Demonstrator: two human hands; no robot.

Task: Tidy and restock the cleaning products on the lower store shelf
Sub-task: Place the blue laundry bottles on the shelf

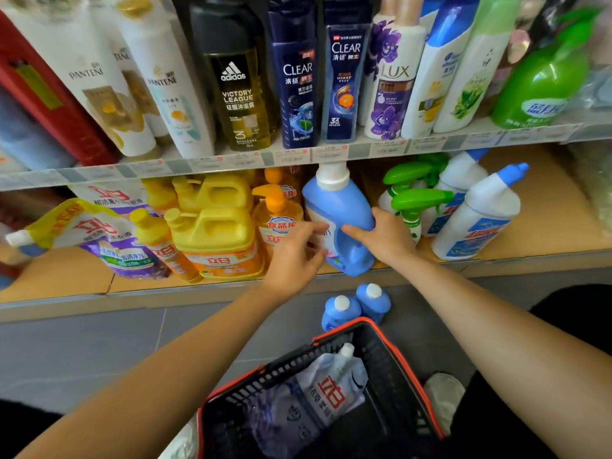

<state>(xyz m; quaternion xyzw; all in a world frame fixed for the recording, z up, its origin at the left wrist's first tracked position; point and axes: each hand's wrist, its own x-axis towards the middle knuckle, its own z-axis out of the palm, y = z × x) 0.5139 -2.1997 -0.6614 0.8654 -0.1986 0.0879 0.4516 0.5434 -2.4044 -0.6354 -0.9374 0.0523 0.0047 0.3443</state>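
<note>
Our right hand [384, 238] clamps fingers and thumb on the tilted bottle [341, 207]; our left hand [294, 256], fingers loosely apart, touches its label.

Bright, even store light — edges bowed, left hand [294, 256] motion-blurred.

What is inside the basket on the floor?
A soft refill pouch with a white cap lies inside the basket. Whatever is under the pouch is covered.

single head view, close to shelves [298, 286], facing forward and down over forearms toward floor basket [381, 342].
</note>
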